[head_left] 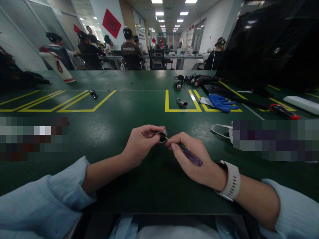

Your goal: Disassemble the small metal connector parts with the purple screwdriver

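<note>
My left hand (142,142) pinches a small round metal ring-shaped part (162,136) between thumb and fingers, its dark opening turned towards me. In my right hand (190,156) is a screwdriver (192,157) with a translucent purple handle. Its thin shaft reaches to the opening of the metal part; whether the tip touches the inside is too small to tell. Both hands are held above the green table (159,186), close to each other. Farther back, a metal fitting (182,102) lies inside a yellow-taped box.
Blue glove (221,102), red-and-black tool (284,111) and black cables (185,79) lie at the back right, beside a large black screen (269,46). A small dark metal piece (93,94) and a white cup (58,64) stand out at the left. Several people sit beyond.
</note>
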`<state>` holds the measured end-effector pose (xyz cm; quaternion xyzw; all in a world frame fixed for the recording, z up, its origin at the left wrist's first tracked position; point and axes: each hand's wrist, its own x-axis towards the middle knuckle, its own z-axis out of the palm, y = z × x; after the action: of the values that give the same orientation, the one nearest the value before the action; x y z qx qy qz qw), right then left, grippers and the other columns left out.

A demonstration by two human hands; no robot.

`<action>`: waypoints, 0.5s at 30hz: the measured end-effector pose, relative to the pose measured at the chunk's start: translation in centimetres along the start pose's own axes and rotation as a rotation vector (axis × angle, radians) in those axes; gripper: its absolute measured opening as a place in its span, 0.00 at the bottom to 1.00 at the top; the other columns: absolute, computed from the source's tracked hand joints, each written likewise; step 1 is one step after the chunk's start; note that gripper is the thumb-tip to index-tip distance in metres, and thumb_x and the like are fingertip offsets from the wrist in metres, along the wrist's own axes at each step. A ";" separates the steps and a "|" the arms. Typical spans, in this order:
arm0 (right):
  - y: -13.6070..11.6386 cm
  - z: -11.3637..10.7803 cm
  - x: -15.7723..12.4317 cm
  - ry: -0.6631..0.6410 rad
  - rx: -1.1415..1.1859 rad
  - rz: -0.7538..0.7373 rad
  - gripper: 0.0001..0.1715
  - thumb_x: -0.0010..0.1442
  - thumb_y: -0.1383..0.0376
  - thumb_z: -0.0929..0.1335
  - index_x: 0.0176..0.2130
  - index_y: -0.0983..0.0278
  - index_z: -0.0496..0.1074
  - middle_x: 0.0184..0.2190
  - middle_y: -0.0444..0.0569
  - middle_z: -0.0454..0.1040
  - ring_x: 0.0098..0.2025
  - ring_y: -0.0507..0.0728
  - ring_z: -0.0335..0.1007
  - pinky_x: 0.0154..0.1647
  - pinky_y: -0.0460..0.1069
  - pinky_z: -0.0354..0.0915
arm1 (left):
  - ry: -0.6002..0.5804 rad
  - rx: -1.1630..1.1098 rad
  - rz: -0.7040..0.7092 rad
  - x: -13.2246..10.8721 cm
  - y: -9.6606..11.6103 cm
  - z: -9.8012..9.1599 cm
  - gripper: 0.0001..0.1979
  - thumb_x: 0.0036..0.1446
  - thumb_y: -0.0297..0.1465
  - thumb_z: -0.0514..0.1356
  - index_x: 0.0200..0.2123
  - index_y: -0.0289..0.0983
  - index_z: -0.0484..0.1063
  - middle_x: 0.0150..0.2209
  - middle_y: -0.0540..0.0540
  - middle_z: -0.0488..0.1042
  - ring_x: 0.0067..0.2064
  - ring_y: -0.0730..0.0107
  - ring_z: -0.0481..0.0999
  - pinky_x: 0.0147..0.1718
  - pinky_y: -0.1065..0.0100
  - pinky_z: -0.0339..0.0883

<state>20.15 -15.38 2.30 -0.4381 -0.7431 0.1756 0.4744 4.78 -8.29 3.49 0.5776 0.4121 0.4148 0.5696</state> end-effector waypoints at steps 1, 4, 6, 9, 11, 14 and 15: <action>0.0 0.0 0.0 -0.001 0.001 -0.001 0.06 0.61 0.71 0.62 0.37 0.66 0.69 0.30 0.45 0.72 0.31 0.50 0.69 0.33 0.46 0.64 | -0.003 -0.004 0.000 0.0 0.0 0.0 0.08 0.42 0.22 0.63 0.30 0.32 0.77 0.35 0.44 0.80 0.37 0.66 0.79 0.39 0.66 0.73; -0.1 -0.1 0.1 -0.004 0.012 -0.010 0.06 0.61 0.71 0.62 0.36 0.66 0.69 0.30 0.45 0.72 0.31 0.50 0.69 0.33 0.46 0.65 | -0.016 -0.021 0.006 0.0 -0.1 -0.1 0.08 0.42 0.21 0.63 0.30 0.32 0.77 0.37 0.44 0.80 0.37 0.66 0.79 0.40 0.66 0.73; -0.1 -0.2 0.1 -0.009 0.023 -0.015 0.06 0.60 0.71 0.62 0.36 0.66 0.69 0.30 0.46 0.72 0.31 0.51 0.70 0.33 0.47 0.65 | -0.026 -0.026 0.012 0.0 -0.1 -0.2 0.08 0.42 0.21 0.63 0.30 0.32 0.76 0.39 0.44 0.80 0.37 0.67 0.79 0.39 0.66 0.73; -0.2 -0.2 0.2 -0.011 0.031 -0.017 0.06 0.60 0.71 0.62 0.36 0.66 0.69 0.30 0.46 0.73 0.32 0.51 0.70 0.33 0.48 0.65 | -0.036 -0.035 0.019 -0.1 -0.1 -0.2 0.07 0.42 0.21 0.63 0.29 0.32 0.75 0.39 0.43 0.79 0.38 0.67 0.79 0.39 0.67 0.73; -0.2 -0.1 0.2 -0.010 0.028 -0.018 0.07 0.60 0.72 0.62 0.36 0.66 0.69 0.30 0.46 0.73 0.31 0.51 0.70 0.33 0.48 0.65 | -0.042 -0.044 0.024 -0.1 -0.1 -0.2 0.06 0.42 0.20 0.63 0.28 0.32 0.74 0.38 0.44 0.80 0.38 0.67 0.79 0.39 0.67 0.73; -0.3 -0.1 0.2 -0.012 0.019 -0.028 0.07 0.60 0.72 0.62 0.36 0.67 0.69 0.29 0.46 0.73 0.30 0.51 0.70 0.32 0.47 0.65 | -0.045 -0.058 0.029 0.0 -0.2 -0.1 0.06 0.42 0.20 0.62 0.27 0.32 0.73 0.38 0.44 0.80 0.39 0.66 0.78 0.38 0.66 0.73; -0.3 -0.1 0.2 -0.014 0.013 -0.032 0.07 0.60 0.72 0.62 0.36 0.67 0.69 0.29 0.46 0.72 0.30 0.51 0.70 0.32 0.47 0.65 | -0.045 -0.061 0.029 0.0 -0.2 -0.1 0.06 0.42 0.20 0.62 0.27 0.33 0.72 0.38 0.44 0.79 0.39 0.66 0.78 0.38 0.66 0.73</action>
<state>20.06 -15.41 2.64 -0.4217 -0.7522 0.1759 0.4748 4.69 -8.29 3.31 0.5752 0.3780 0.4222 0.5899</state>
